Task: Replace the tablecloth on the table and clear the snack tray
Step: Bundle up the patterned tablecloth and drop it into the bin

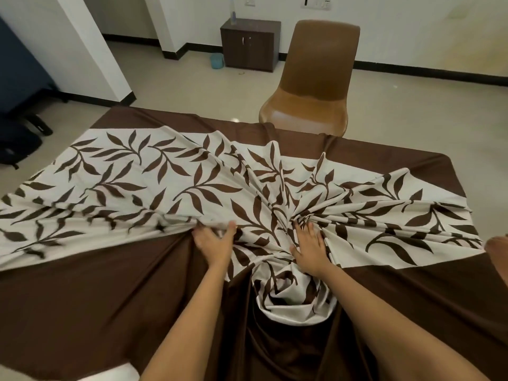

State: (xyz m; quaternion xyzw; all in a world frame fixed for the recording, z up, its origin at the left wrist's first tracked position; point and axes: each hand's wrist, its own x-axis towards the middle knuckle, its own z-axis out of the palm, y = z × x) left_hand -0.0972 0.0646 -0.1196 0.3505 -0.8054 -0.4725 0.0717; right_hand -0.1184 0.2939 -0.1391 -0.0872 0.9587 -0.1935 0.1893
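A tablecloth (143,177) with a white centre of brown leaves and a plain brown border covers the table. It is bunched into radiating folds toward the near middle, where a gathered wad (294,301) hangs near my body. My left hand (215,240) pinches a fold of the patterned cloth between thumb and fingers. My right hand (309,250) presses on the gathered folds with fingers curled into them. No snack tray is in view.
A brown plastic chair (313,86) stands at the table's far side. Behind it a dark wooden cabinet (248,44) holds a bottle (233,9), with a small blue bucket (216,61) beside it. A dark bag (19,144) lies on the floor at left.
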